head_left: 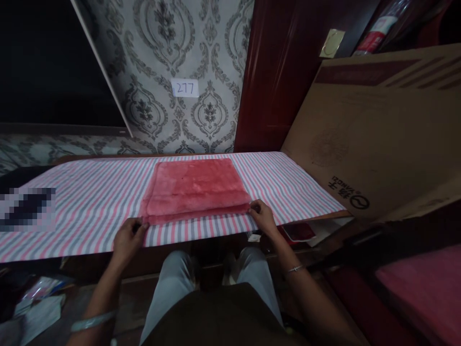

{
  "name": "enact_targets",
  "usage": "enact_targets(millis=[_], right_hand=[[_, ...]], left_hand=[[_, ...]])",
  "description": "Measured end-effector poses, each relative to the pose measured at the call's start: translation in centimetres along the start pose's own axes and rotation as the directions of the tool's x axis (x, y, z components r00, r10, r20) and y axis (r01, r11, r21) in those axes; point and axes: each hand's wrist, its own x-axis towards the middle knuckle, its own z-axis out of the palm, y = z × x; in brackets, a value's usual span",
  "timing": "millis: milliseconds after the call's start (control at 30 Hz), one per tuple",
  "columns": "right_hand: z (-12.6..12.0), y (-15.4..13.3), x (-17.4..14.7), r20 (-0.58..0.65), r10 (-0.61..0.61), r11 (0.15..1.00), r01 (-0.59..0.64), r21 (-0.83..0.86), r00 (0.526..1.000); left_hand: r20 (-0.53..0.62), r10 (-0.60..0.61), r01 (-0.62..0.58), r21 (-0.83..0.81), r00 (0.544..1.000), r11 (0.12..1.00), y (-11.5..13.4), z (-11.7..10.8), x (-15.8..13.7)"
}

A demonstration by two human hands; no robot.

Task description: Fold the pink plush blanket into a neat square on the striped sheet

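A pink plush cloth (198,185) lies folded flat on a striped sheet (90,206), with a lower layer showing along its front edge. My left hand (128,240) is at its near left corner, thumb and fingertips closed on the edge. At the near right corner, my right hand (264,218) pinches the cloth's edge between thumb and fingers. The fingertips of both hands are partly hidden, and the cloth between them rests on the sheet.
A large cardboard box (374,129) stands along the right end of the table. Behind the table is a patterned wall with a paper label (185,88) and a dark screen (54,62) at the left. A pink cushion-like thing (428,288) is at lower right.
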Motion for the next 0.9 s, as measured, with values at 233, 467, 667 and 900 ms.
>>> enact_targets(millis=[233,467,667,900], right_hand=[[1.6,-0.5,-1.3,-0.181,-0.159,0.986,0.164,0.016,0.971],[2.6,-0.8,-0.8,-0.165,-0.197,0.967,0.163,-0.198,0.967],[3.0,-1.1,-0.9,-0.244,-0.170,0.985,0.155,-0.078,0.955],[0.2,-1.3,-3.2,0.014,-0.198,0.970,0.194,0.147,0.980]], left_hand=[[-0.014,-0.012,0.013,0.043,1.000,0.999,0.2,0.3,-0.1],[-0.025,0.028,-0.027,0.038,0.999,0.999,0.0,0.4,0.1],[-0.011,0.002,-0.001,0.053,1.000,0.999,-0.3,0.5,0.0],[-0.008,0.012,-0.012,0.048,1.000,0.999,-0.3,0.5,0.0]])
